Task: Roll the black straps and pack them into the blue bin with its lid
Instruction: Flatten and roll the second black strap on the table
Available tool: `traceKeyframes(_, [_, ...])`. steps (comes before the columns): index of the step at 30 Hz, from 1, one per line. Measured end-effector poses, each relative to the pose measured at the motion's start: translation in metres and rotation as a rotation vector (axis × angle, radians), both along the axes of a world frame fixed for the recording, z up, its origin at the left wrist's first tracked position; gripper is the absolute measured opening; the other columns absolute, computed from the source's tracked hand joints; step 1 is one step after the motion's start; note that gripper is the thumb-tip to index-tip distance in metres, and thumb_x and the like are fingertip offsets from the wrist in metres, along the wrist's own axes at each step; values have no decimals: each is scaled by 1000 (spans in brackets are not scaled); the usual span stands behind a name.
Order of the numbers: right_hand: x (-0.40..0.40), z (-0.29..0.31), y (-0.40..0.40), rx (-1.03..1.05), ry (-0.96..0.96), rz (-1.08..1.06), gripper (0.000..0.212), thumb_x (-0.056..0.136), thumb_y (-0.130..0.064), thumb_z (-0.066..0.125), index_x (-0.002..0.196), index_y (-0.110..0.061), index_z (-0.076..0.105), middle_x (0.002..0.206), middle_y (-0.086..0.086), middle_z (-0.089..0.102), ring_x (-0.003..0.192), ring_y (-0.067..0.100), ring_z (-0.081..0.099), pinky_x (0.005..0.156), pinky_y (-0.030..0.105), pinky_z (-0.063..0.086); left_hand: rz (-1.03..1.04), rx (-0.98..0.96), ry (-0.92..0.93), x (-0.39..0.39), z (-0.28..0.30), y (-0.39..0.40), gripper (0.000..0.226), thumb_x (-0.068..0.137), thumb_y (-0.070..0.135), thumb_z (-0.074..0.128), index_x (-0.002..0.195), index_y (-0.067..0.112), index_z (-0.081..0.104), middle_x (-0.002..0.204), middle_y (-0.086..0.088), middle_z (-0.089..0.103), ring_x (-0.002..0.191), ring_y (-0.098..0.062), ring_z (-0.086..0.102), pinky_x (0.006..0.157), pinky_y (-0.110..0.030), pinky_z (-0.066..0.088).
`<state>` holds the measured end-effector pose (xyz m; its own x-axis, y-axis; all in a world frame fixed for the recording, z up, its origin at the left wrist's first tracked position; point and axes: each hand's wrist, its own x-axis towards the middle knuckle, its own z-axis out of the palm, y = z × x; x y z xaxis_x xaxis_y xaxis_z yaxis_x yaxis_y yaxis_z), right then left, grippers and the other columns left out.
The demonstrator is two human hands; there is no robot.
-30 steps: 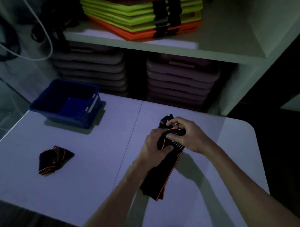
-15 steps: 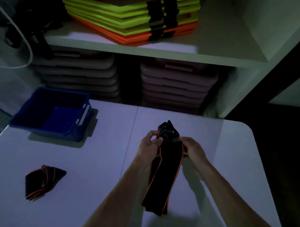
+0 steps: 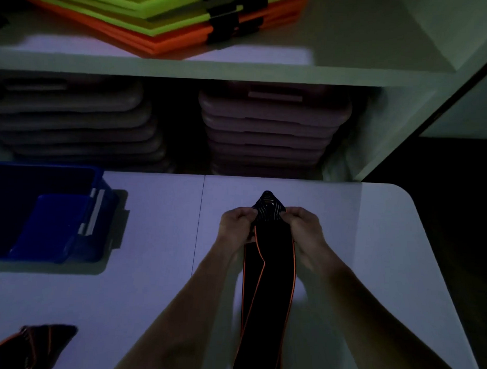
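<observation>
A long black strap (image 3: 269,282) with orange edges runs toward me between my forearms on the white table (image 3: 150,291). Its far end is bunched into a small patterned point. My left hand (image 3: 236,225) pinches that end from the left and my right hand (image 3: 304,228) pinches it from the right. A second black strap (image 3: 29,345), folded in a heap, lies at the table's near left. The blue bin (image 3: 98,184) stands at the left with its blue lid (image 3: 50,227) leaning inside it.
Behind the table stands a white shelf unit (image 3: 240,71). Two stacks of pinkish grey flat boxes (image 3: 272,130) fill the space under the shelf. Green and orange mats (image 3: 148,18) strapped in black lie on top. The table's right edge is rounded.
My hands moved apart from a stacked grip to either side of the strap's far end. The strap now lies straight toward me. The view shifted closer and to the right.
</observation>
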<state>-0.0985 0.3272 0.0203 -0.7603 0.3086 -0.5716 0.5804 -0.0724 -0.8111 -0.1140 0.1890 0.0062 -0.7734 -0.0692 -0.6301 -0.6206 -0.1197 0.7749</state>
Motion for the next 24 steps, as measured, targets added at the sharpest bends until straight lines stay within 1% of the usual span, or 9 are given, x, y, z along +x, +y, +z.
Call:
traceKeyframes(4, [-21, -19, 0, 81, 9, 31, 11, 90, -8, 60, 93, -13, 69, 87, 9, 73, 73, 21, 71, 66, 32, 60, 51, -69, 21, -19, -14, 2, 10, 95, 6, 58, 93, 5, 68, 68, -6, 64, 48, -13, 59, 43, -20, 50])
traceKeyframes(7, [-34, -33, -1, 136, 21, 47, 14, 86, -5, 59, 91, -13, 69, 82, 7, 73, 73, 23, 72, 71, 37, 61, 73, -131, 64, -27, -26, 0, 13, 92, 6, 59, 86, 11, 69, 71, -5, 68, 60, -17, 64, 54, -24, 52])
traceKeyframes(8, [-37, -37, -1, 156, 31, 56, 14, 86, -4, 59, 91, -12, 69, 79, 6, 72, 71, 20, 71, 68, 31, 60, 74, -150, 70, -29, -31, -1, 15, 92, 6, 59, 84, 13, 69, 73, -4, 69, 63, -18, 65, 57, -25, 53])
traceKeyframes(10, [-40, -44, 0, 228, 38, 101, 12, 88, -3, 59, 93, -10, 68, 77, 0, 68, 67, 11, 65, 55, 12, 52, 65, -167, 69, -31, -36, -1, 15, 92, 5, 58, 86, 13, 68, 75, -3, 69, 66, -15, 65, 59, -24, 54])
traceKeyframes(12, [-43, -54, 2, 268, 27, 121, 12, 89, -2, 59, 95, -10, 67, 78, -3, 67, 72, 11, 65, 50, 7, 46, 59, -178, 53, -33, -41, 1, 13, 92, 4, 58, 89, 11, 68, 76, -2, 69, 67, -13, 65, 58, -19, 54])
traceKeyframes(15, [-45, -65, 0, 320, 19, 128, 13, 89, -5, 57, 94, -12, 67, 85, 1, 70, 81, 17, 69, 58, 18, 49, 63, -234, 30, -38, -49, 2, 16, 91, 3, 58, 84, 13, 69, 78, -4, 70, 73, -17, 67, 65, -24, 57])
traceKeyframes(18, [-45, -68, -4, 345, 90, 117, 18, 89, -5, 49, 94, -14, 63, 83, 1, 68, 71, 13, 63, 55, 23, 45, 50, -207, 41, -43, -48, 3, 16, 91, 6, 59, 83, 14, 70, 81, -7, 71, 78, -22, 68, 76, -34, 59])
traceKeyframes(22, [-46, -74, -8, 364, 121, 125, 21, 86, -8, 47, 90, -24, 60, 79, 0, 68, 70, 18, 64, 58, 31, 49, 87, -159, 56, -41, -49, 2, 12, 88, 6, 60, 86, 11, 71, 85, -13, 73, 81, -27, 69, 80, -39, 58])
traceKeyframes(24, [-46, -74, -9, 397, 95, 129, 20, 86, -10, 47, 90, -25, 60, 79, -1, 68, 73, 20, 65, 60, 33, 53, 49, -195, 53, -41, -53, -1, 10, 88, 8, 61, 87, 11, 70, 82, -13, 72, 77, -28, 69, 76, -37, 58])
